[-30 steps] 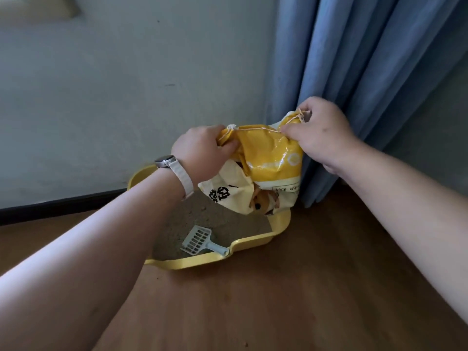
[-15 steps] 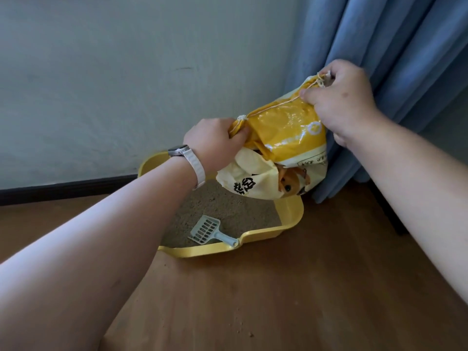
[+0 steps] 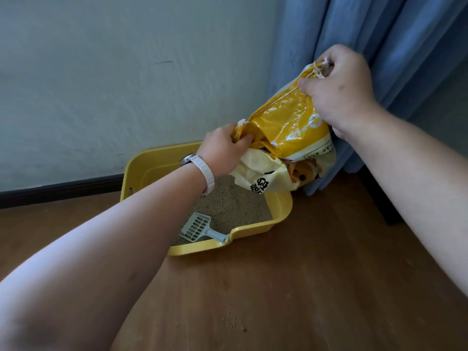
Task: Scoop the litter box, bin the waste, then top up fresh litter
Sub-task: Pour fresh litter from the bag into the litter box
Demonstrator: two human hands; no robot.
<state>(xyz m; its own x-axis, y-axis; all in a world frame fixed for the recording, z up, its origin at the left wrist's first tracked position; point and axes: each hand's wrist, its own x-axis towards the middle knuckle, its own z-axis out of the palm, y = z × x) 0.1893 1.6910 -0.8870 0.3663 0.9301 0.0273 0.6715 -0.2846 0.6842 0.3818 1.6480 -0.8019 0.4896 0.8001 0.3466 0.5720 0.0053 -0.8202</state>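
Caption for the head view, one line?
Left hand and right hand grip a yellow plastic litter bag over a yellow plastic tray holding litter and a pale blue slotted scoop.

That crinkly yellow-and-cream litter bag point(image 3: 286, 122) above the yellow moulded-plastic litter box point(image 3: 282, 206) is glossy plastic film, all glare and wrinkles, with rough white string point(image 3: 242, 121) stitched along its top. The box has a smooth, soft sheen. Inside it, the sandy-tan litter point(image 3: 228, 206) looks dry, grainy and matt, and the pale blue-grey slotted scoop point(image 3: 196, 227) is dull hard plastic. Under the box is a brown wood-grain floor point(image 3: 316, 287) with a low sheen, maybe laminate. Behind it is a matt white painted wall point(image 3: 126, 84), and to its right a soft blue cloth curtain point(image 3: 392, 34).
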